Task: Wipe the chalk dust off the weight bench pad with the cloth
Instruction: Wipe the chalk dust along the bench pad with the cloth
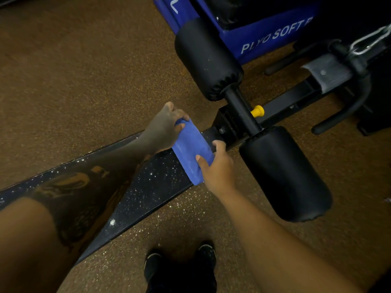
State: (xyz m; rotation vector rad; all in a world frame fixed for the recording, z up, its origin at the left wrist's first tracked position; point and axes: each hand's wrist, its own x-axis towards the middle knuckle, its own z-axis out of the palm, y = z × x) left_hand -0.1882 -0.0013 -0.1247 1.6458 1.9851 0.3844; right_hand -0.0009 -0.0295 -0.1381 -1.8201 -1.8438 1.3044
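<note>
Floor (84,70): brown speckled rubber, fills most of the head view. Scattered white flecks on it just beside the near edge of the pad.

Bench pad (156,187): long, dark, runs diagonally from lower left up to the middle. Surface peppered with white chalk specks, one bigger white blob (112,222) near the near edge. Far end of the pad meets the black steel frame (283,102).

Blue box (264,37), top right, white lettering "PLYO SOFT", rest cut off. Sits behind the far roller.

Two black foam rollers on a cross bar at the bench end: far one (208,60), near one (283,174). Black post between them.

Black curved handle (349,111) at right, beside the frame. Grey plate (325,70) above it. Metal chain (370,41) at the top right edge.

Cloth (191,151): blue, folded into a narrow strip, lying across the pad at its far end, just beside the frame. Pale dusty streaks on it.

Left hand (163,130): grip clenched on the far end of the cloth, fingers curled over its edge. Hand looks dusted grey.

Right hand (218,166): grip grasping the near end of the cloth, thumb on top, fingers wrapped over the far side.

Two black shoes (179,265) at the bottom, on the floor beside the pad.

Yellow knob (258,111) sticking out of the frame, next to the post.
</note>
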